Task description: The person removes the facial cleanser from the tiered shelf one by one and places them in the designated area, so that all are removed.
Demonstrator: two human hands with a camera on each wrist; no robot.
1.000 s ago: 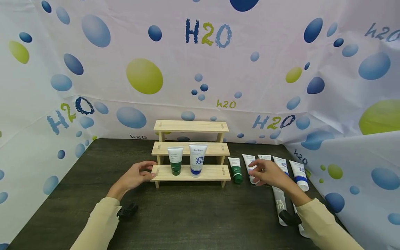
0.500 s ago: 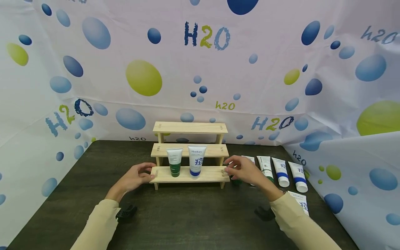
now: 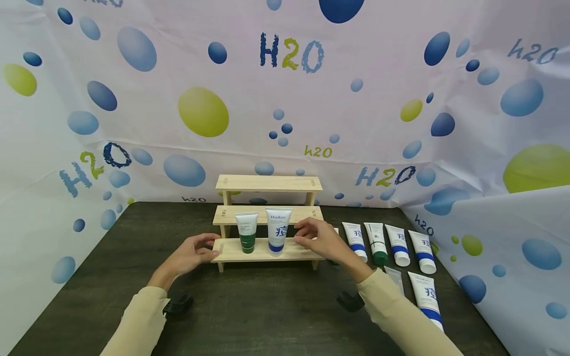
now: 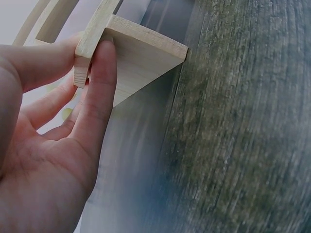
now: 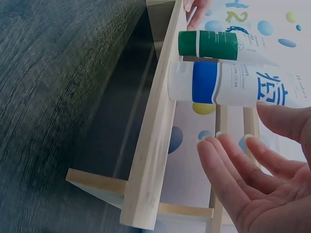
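Observation:
A three-tier wooden display stand (image 3: 269,183) stands at the back middle of the table. My left hand (image 3: 189,254) pinches the left end of its lowest step; in the left wrist view, thumb and fingers lie on opposite faces of the board (image 4: 87,51). Two squeeze tubes stand on their caps on that step: a white and green tube (image 3: 247,232) and, right of it, a larger white and blue tube (image 3: 278,230). My right hand (image 3: 318,237) is over the step's right part, fingers apart with nothing between them. In the right wrist view, its thumb overlaps the white and blue tube (image 5: 243,82).
Several tubes lie on the dark table (image 3: 249,311) at the right, among them a white and green tube (image 3: 377,242) and a white and blue tube (image 3: 426,299). My right forearm crosses over part of this group. A printed cloth (image 3: 285,99) hangs behind and along both sides.
My right hand has moved left, from above the lying tubes to beside the standing white and blue tube. The left hand keeps its grip on the stand. The head view has shifted slightly.

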